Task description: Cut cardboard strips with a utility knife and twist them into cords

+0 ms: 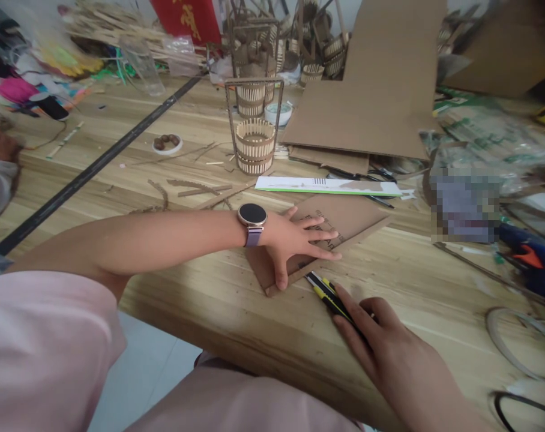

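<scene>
- The near edge of the desk (218,294) slants past the person's lap; wood grain shows between it and the cardboard piece (353,215).
- Beyond the cardboard piece lies a white strip with a green edge (299,185), then a large cardboard sheet (367,120); a blue glue gun (531,267) sits to the right.
- A black strip (105,149) crosses the desk on the left.
- A slatted basket (254,150) with 1 tall handle stands upright near the white strip.
- A small white dish (168,151) holds brown round pieces (167,140); the contents of a white bowl (279,117) behind the basket seem pale, though blur hides what they are.
- The left hand (287,237), a smartwatch (252,215) on its wrist, lies palm down on the cardboard piece, its 5 fingers spread.
- The right hand's (385,336) fingers are closed around a utility knife (324,292), its blade pointing at the cardboard piece's near edge, just beside the left hand; I cannot tell whether blade and cardboard touch.
</scene>
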Demonstrator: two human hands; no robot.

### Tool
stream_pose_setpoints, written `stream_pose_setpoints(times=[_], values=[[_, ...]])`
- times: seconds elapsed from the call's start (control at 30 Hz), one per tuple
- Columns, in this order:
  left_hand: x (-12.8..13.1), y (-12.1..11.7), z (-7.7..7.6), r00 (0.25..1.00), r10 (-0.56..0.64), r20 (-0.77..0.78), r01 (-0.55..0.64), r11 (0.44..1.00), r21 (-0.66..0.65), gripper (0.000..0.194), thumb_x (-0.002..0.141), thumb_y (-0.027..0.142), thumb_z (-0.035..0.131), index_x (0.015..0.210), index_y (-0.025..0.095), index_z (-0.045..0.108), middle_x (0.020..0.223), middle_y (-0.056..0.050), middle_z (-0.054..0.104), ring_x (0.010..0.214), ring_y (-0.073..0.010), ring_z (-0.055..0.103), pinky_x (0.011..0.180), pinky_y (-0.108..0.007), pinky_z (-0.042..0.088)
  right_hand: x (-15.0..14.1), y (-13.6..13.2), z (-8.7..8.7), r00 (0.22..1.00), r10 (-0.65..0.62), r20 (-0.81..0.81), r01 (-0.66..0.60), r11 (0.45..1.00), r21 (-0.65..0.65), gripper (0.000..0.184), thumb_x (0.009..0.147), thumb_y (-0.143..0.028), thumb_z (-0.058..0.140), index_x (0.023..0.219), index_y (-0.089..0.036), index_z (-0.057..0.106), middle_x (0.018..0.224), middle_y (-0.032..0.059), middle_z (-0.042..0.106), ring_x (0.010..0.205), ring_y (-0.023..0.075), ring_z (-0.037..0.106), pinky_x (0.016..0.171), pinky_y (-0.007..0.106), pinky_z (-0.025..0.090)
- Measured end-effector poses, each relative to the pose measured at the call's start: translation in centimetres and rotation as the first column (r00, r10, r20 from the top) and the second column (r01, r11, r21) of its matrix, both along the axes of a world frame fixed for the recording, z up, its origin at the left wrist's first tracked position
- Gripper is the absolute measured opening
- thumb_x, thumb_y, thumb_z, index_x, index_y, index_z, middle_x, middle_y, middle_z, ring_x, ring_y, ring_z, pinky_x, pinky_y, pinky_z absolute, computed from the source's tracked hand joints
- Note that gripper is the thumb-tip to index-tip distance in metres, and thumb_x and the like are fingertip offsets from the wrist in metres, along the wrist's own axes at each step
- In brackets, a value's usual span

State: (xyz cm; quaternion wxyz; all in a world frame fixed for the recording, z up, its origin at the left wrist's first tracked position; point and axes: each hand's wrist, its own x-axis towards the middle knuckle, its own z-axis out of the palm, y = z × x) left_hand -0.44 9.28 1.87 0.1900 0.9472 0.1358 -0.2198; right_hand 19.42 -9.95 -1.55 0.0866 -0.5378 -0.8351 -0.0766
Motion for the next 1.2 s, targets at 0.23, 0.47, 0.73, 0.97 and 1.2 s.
stream_pose_setpoints(times=[0.23, 0.47, 0.73, 0.97, 1.2], values=[[-0.1, 0.2, -0.3, 1.0, -0.001, 0.015, 0.001, 1.0, 0.0, 0.125, 0.052, 0.057, 0.086, 0.156, 0.04, 0.019, 0.167, 0.003, -0.003, 0.152, -0.0378, -0.009, 0.115, -0.067, 0.002, 0.2, 0.4, 0.2, 0.998, 0.032, -0.048, -0.034, 0.998, -0.046, 0.048, 0.105, -0.039, 0.026, 0.13, -0.016, 0.059, 0.077, -0.0003, 0.057, 0.041, 0.0095, 0.06, 0.033, 0.021, 0.048], [-0.1, 0.3, -0.3, 1.0, 0.002, 0.026, -0.002, 1.0, 0.0, 0.124, 0.052, 0.055, 0.086, 0.156, 0.04, 0.02, 0.167, 0.004, -0.001, 0.152, -0.0372, -0.008, 0.116, -0.066, 0.003, -0.1, 0.3, 0.2, 0.997, 0.039, -0.067, -0.041, 0.998, -0.037, 0.049, 0.106, -0.04, 0.024, 0.128, -0.016, 0.06, 0.078, 0.0007, 0.06, 0.043, 0.0095, 0.062, 0.034, 0.02, 0.047], [-0.1, 0.4, -0.5, 0.999, 0.015, 0.052, -0.014, 1.0, -0.015, 0.123, 0.05, 0.055, 0.087, 0.155, 0.041, 0.024, 0.167, 0.003, 0.003, 0.152, -0.0387, -0.006, 0.115, -0.068, 0.002, -0.4, 0.2, -0.1, 0.998, 0.048, -0.034, -0.049, 0.998, -0.026, 0.049, 0.106, -0.039, 0.023, 0.13, -0.017, 0.059, 0.08, 0.0016, 0.06, 0.047, 0.0105, 0.063, 0.035, 0.021, 0.047], [-0.2, 0.4, -0.6, 0.998, 0.018, 0.068, -0.017, 1.0, -0.022, 0.124, 0.049, 0.055, 0.088, 0.154, 0.04, 0.025, 0.167, 0.001, 0.005, 0.152, -0.04, -0.005, 0.114, -0.07, 0.002, -0.7, -0.1, 0.0, 0.999, 0.038, -0.015, -0.039, 0.999, -0.033, 0.048, 0.105, -0.038, 0.025, 0.13, -0.017, 0.06, 0.08, 0.0023, 0.06, 0.046, 0.0103, 0.06, 0.036, 0.022, 0.047], [-0.4, 0.6, -1.1, 0.989, 0.049, 0.14, -0.041, 0.997, -0.063, 0.121, 0.045, 0.051, 0.091, 0.151, 0.043, 0.033, 0.167, 0.003, 0.013, 0.152, -0.0423, -0.001, 0.115, -0.069, 0.004, -1.0, -0.2, -0.1, 0.997, 0.074, 0.005, -0.074, 0.997, -0.007, 0.046, 0.106, -0.037, 0.027, 0.13, -0.016, 0.059, 0.081, 0.002, 0.061, 0.048, 0.0098, 0.063, 0.036, 0.02, 0.046]])
